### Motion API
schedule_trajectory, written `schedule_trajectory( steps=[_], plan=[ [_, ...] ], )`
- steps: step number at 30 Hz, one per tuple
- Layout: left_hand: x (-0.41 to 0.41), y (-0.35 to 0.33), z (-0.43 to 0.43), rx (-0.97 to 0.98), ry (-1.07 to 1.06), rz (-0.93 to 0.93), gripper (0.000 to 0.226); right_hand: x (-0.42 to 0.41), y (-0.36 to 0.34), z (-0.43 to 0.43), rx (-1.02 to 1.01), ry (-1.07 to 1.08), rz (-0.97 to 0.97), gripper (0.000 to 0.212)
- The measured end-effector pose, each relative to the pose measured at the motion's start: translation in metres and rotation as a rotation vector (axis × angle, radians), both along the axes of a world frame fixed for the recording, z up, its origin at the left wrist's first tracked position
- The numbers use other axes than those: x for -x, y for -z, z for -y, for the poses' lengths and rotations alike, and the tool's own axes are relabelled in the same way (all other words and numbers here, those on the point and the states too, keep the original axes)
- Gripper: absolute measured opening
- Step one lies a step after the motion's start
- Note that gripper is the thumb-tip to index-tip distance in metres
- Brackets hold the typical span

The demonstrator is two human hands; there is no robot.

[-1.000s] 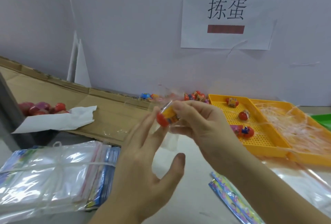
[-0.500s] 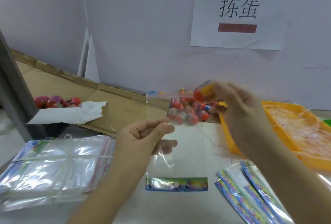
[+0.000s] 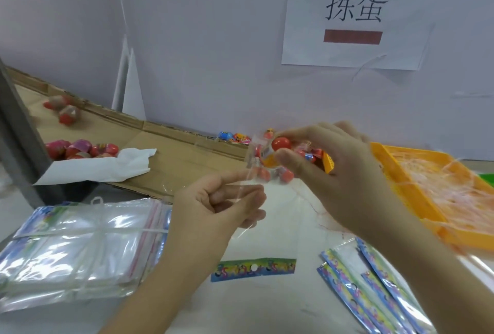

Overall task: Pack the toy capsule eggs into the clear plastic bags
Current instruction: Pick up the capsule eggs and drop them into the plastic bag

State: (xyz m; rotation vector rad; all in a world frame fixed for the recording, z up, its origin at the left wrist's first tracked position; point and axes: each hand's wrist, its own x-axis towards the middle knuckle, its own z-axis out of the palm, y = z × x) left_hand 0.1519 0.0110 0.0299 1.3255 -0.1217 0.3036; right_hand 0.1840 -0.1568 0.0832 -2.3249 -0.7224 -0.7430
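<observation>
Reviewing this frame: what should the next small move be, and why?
Probably ease the red egg down into the clear bag. The right hand holds the egg right at the bag's upper edge, the left hand pinches the film just below, and the egg does not look inside yet.

Left hand (image 3: 213,205) pinches the upper edge of a clear plastic bag (image 3: 256,248), whose printed strip hangs lowest. Right hand (image 3: 339,173) grips a red-and-yellow capsule egg (image 3: 280,144) at that edge — whether it is inside cannot be told. Bundled bags (image 3: 80,248) lie at left, a yellow tray (image 3: 427,213) at right.
</observation>
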Motion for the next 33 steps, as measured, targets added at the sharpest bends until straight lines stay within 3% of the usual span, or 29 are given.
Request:
schedule_trajectory(
  steps=[8,13,15,23,33],
  plan=[
    [-0.002,0.004,-0.001,-0.092,-0.004,0.051,0.038,-0.003,0.006,-0.001,-0.074,-0.141,-0.131,0.017],
    [-0.002,0.004,-0.001,-0.213,0.017,0.104,0.051,-0.005,0.012,-0.002,0.036,-0.188,-0.151,0.026],
    [-0.002,0.006,-0.001,-0.209,0.023,0.095,0.052,-0.006,0.013,-0.004,0.035,-0.179,-0.126,0.020],
    [-0.003,0.002,-0.004,-0.080,-0.053,-0.025,0.055,-0.007,0.008,-0.003,-0.453,-0.431,-0.299,0.014],
    [0.000,0.001,-0.004,-0.152,-0.084,0.023,0.079,-0.005,0.015,-0.008,-0.455,-0.523,-0.450,0.026]
  ],
)
